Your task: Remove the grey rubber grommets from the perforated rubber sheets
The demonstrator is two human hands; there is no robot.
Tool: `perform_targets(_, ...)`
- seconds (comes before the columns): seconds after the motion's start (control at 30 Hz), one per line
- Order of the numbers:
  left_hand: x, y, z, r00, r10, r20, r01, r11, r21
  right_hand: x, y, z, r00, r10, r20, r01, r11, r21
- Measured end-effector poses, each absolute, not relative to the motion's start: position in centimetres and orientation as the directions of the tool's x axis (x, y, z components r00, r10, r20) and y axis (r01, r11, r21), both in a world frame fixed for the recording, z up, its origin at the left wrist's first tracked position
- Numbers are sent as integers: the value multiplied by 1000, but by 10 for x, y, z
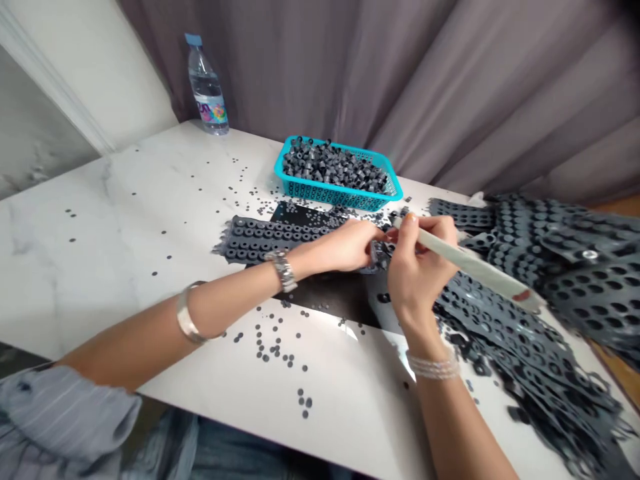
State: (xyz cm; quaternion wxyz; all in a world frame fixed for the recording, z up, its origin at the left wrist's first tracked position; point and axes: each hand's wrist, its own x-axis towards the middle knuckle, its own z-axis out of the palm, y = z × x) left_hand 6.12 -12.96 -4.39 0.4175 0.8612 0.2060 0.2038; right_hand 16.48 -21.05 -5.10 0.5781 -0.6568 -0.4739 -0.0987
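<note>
My left hand [354,244] is closed on the right end of a dark grey rubber strip [260,239] moulded with rows of round, ring-like studs. The strip lies across a black mat [330,297] on the table. My right hand [423,267] grips a long, flat, cream-coloured tool [480,270], whose back end slants down to the right. Its working tip is hidden near the strip's end, close to my left fingers, so its exact kind does not show. Small black pieces [384,298] lie just under my hands.
Behind the mat stands a turquoise basket [337,193] full of small grey rubber rings. Punched rubber sheets [520,327] are heaped on the right. Tiny black discs [275,350] are scattered over the white table [125,213]. A water bottle [207,93] stands at the back left, near the curtain [300,67].
</note>
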Motion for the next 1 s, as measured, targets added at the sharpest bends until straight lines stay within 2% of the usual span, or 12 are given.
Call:
perform_targets(0.07,39,-123,-41,828,522,207,283,-706,649,162,-209,-52,584,543,604,636,157,-756)
perform_targets(0.1,26,-120,-41,812,551,192,341,-716,609,161,-208,-54,594,591,545,569,170,-805)
perform_targets(0.2,-8,-118,-46,771,628,107,465,-669,580,158,-203,-64,474,821,320,401,122,-908)
perform_targets(0.3,-22,-123,-55,755,651,86,505,-659,558,153,-200,-73,308,934,180,423,35,-905)
perform_targets(0.47,-19,-128,-66,819,568,80,472,-747,469,144,-203,-74,206,962,179,534,42,-844)
perform_targets(0.7,-18,-129,-68,783,613,107,520,-738,430,139,-205,-69,182,969,167,598,26,-801)
perform_targets(0.9,-14,-135,-60,766,633,111,509,-703,498,131,-204,-68,159,963,218,694,48,-719)
perform_targets(1.0,-20,-135,-53,684,719,123,496,-582,644,130,-203,-68,178,960,218,706,30,-707)
